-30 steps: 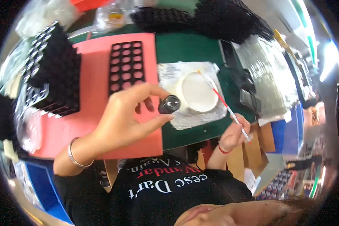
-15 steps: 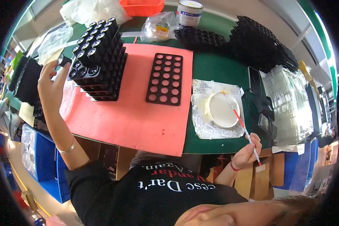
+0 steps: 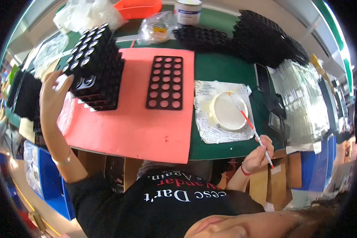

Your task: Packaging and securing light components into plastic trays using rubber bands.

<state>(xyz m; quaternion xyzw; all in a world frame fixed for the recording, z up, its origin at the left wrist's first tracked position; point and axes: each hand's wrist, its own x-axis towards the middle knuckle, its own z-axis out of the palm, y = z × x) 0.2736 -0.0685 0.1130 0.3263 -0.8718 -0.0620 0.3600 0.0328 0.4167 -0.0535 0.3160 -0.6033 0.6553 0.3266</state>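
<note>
My left hand is at the left side of a tall stack of black trays, its thumb and finger bent about a small black cylinder with a shiny lens-like top. The fingers partly hide it. Similar black cylinders stand in rows on top of the stack; a few round sockets show at the front. My right hand is closed on a thin red-and-white paintbrush. The brush's orange tip rests at the far rim of a round white dish standing on label-covered paper.
A flat black tray with round holes lies on the pink mat. Behind are a paint can, a plastic bag, an orange bin and stacked black trays. Clear trays and a phone lie on the right.
My left hand has brought the black cylinder in from the left to the edge of the stack. The whole view has shifted slightly. My right hand keeps the brush at the dish.
</note>
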